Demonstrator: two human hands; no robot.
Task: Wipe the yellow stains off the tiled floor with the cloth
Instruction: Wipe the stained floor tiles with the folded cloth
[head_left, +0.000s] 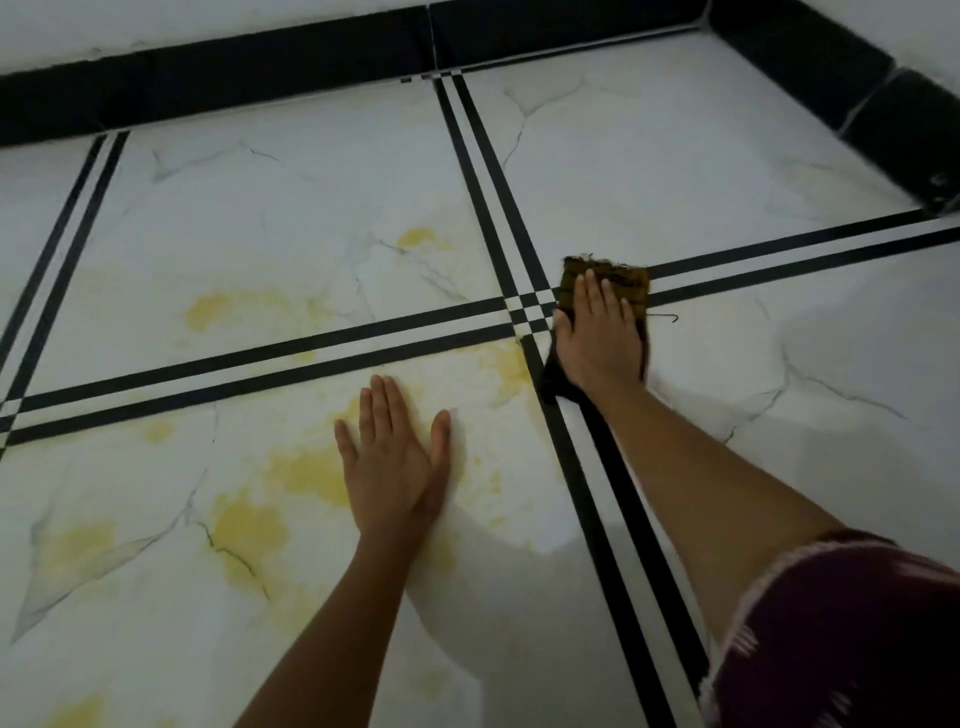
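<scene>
- Your right hand (597, 338) lies flat, palm down, fingers extended, pressing on the cloth (613, 278); it is not clenched around it, and no fingers curl under the edge.
- The cloth is dark, with a yellow-stained, frayed far edge. Its long axis runs away from you, roughly in line with your forearm: one end shows beyond your fingertips, the other trails out beneath your wrist.
- The cloth sits just right of the crossing of the black double stripes (530, 312), lying over the horizontal pair.
- A loose thread (665, 316) strays from the cloth's right side.
- Your left hand (395, 462) is open and empty, flat on the tiled floor (727, 156), fingers pointing away from you.
- Yellow stains (249, 525) spread around and left of your left hand; others mark the far-left tile and the patch between your hands.
- A patterned maroon sleeve (841, 639) covers your right upper arm.
- A black skirting (260, 73) borders the floor at the wall.
</scene>
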